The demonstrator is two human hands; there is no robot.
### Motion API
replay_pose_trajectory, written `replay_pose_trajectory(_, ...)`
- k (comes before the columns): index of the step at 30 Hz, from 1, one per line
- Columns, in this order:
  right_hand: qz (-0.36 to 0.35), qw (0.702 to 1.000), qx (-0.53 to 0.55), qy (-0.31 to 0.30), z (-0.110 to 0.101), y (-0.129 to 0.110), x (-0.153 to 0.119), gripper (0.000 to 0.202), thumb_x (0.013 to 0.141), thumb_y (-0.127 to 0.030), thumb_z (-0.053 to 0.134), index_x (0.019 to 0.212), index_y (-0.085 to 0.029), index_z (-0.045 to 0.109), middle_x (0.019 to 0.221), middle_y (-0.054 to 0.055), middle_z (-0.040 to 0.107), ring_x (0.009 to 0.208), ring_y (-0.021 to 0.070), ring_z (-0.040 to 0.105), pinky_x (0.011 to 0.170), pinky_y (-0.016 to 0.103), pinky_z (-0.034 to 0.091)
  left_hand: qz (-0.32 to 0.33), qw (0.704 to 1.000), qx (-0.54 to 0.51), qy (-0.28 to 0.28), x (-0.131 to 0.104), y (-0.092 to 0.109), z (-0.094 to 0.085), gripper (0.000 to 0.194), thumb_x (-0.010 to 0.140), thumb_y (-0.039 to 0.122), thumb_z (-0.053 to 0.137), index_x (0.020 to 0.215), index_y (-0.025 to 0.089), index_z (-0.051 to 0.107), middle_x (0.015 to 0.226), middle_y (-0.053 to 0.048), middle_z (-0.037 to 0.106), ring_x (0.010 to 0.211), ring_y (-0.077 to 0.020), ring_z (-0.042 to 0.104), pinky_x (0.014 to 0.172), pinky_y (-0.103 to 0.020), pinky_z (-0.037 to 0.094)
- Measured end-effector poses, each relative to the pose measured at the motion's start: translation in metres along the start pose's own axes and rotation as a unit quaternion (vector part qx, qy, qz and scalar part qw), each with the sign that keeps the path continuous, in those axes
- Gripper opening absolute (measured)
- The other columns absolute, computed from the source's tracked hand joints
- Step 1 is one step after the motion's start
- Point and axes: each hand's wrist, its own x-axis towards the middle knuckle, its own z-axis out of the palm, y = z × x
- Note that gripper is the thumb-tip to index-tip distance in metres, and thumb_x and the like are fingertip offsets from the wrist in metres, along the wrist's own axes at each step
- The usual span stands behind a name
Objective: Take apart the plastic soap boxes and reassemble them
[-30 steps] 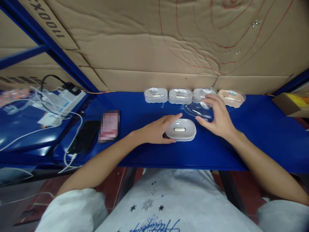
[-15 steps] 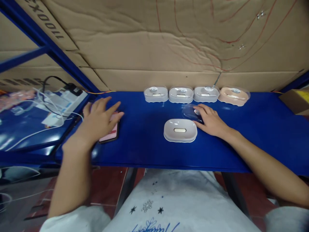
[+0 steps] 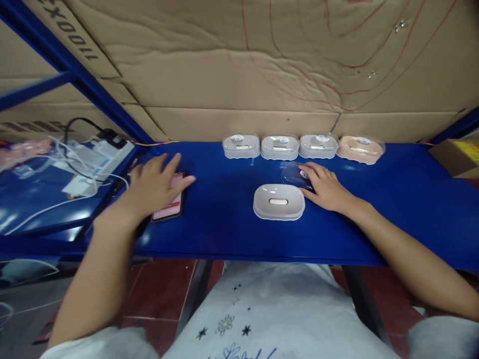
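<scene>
My left hand (image 3: 155, 187) is over a phone (image 3: 168, 207) with a lit pinkish screen, fingers spread, covering part of it. On the blue table, my right hand (image 3: 325, 187) has its thumb and fingers around the right end of a clear plastic lid (image 3: 292, 174) with a small round sticker. Just in front of the lid sits a pale grey soap dish (image 3: 279, 203), uncovered, with a white oblong piece in its middle. The right hand's thumb is close to the dish's right rim.
Along the back stand several lidded soap dishes: grey ones (image 3: 280, 147) and a peach one (image 3: 361, 150). A power strip (image 3: 112, 147) with tangled white cables lies at left. A cardboard box (image 3: 454, 158) is at the right edge; cardboard (image 3: 224, 80) lines the back.
My left hand has shifted slightly left and its thumb has spread farther out, showing more of the phone. My right hand stays at the clear lid.
</scene>
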Motion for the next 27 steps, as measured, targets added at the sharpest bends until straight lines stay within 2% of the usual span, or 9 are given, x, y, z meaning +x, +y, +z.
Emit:
replay_pose_trajectory(2,0.002,1.0,0.001,0.003,0.002,0.001,0.0,0.079,0.105,-0.074,0.04,0.166,-0.024,0.037,0.169,0.023,0.041,0.152,0.0494,0.045,0.114,0.073,0.046,0.129,0.991,-0.039,-0.017,0.015,0.05,-0.004,0.091,0.107,0.077,0.034,0.173,0.014,0.027,0.175,-0.025,0.034,0.161,-0.0477,0.034,0.127,-0.069,0.031)
replay_pose_trajectory(5,-0.016,1.0,0.005,0.005,0.004,0.002,0.001,0.079,0.106,-0.073,0.039,0.168,-0.024,0.035,0.171,0.022,0.04,0.156,0.0464,0.042,0.119,0.071,0.043,0.289,0.94,-0.159,-0.087,0.028,0.12,0.008,0.106,0.1,0.08,0.055,0.176,0.02,0.013,0.18,-0.02,0.027,0.165,-0.0388,0.031,0.133,-0.055,0.03)
replay_pose_trajectory(7,-0.037,0.999,0.003,-0.004,0.005,0.001,0.001,0.077,0.108,-0.07,0.036,0.171,-0.025,0.032,0.175,0.02,0.037,0.161,0.044,0.036,0.124,0.069,0.038,0.329,0.91,-0.224,-0.118,0.03,0.152,0.025,0.123,0.088,0.082,0.072,0.177,0.024,0.009,0.18,-0.02,0.027,0.164,-0.0408,0.034,0.131,-0.055,0.033)
replay_pose_trajectory(9,-0.049,0.999,-0.005,-0.019,0.004,-0.002,0.002,0.071,0.112,-0.065,0.029,0.172,-0.026,0.031,0.179,0.017,0.033,0.166,0.0413,0.029,0.128,0.07,0.03,0.332,0.895,-0.264,-0.137,0.029,0.168,0.041,0.129,0.083,0.076,0.082,0.177,0.023,0.011,0.177,-0.022,0.034,0.16,-0.0418,0.04,0.129,-0.056,0.035)
replay_pose_trajectory(14,-0.082,0.996,0.019,0.014,-0.005,-0.016,0.002,0.063,0.116,-0.054,0.019,0.171,-0.029,0.037,0.179,0.012,0.035,0.169,0.0355,0.025,0.132,0.069,0.019,0.33,0.89,-0.285,-0.131,0.022,0.165,0.056,0.126,0.08,0.065,0.09,0.175,0.025,0.02,0.168,-0.022,0.047,0.151,-0.0442,0.049,0.126,-0.06,0.036)
replay_pose_trajectory(17,-0.165,0.983,0.08,0.032,-0.012,-0.031,-0.002,0.067,0.114,-0.062,0.029,0.17,-0.027,0.038,0.172,0.014,0.048,0.161,0.035,0.042,0.129,0.062,0.031,0.342,0.884,-0.298,-0.117,0.02,0.16,0.056,0.126,0.082,0.064,0.09,0.176,0.027,0.015,0.17,-0.021,0.045,0.152,-0.0441,0.048,0.125,-0.061,0.035)
replay_pose_trajectory(21,-0.274,0.956,0.101,-0.006,-0.013,-0.054,-0.011,0.084,0.103,-0.077,0.05,0.165,-0.021,0.046,0.16,0.018,0.06,0.146,0.0351,0.057,0.12,0.055,0.043,0.368,0.869,-0.31,-0.115,0.019,0.162,0.059,0.125,0.084,0.067,0.087,0.176,0.032,0.009,0.173,-0.019,0.041,0.154,-0.0431,0.046,0.124,-0.062,0.036)
replay_pose_trajectory(24,-0.287,0.956,0.059,-0.004,-0.01,-0.063,-0.014,0.088,0.097,-0.078,0.062,0.161,-0.02,0.05,0.159,0.02,0.06,0.145,0.0383,0.057,0.117,0.058,0.044,0.376,0.861,-0.318,-0.126,0.019,0.163,0.061,0.125,0.084,0.07,0.085,0.176,0.034,0.008,0.172,-0.019,0.042,0.154,-0.0429,0.046,0.124,-0.063,0.037)
replay_pose_trajectory(27,-0.292,0.955,0.047,-0.001,-0.008,-0.065,-0.015,0.076,0.102,-0.068,0.063,0.159,-0.019,0.052,0.159,0.02,0.06,0.142,0.0377,0.058,0.114,0.058,0.047,0.377,0.854,-0.327,-0.148,0.02,0.16,0.057,0.125,0.085,0.067,0.086,0.176,0.033,0.009,0.173,-0.019,0.039,0.156,-0.0427,0.043,0.127,-0.063,0.034)
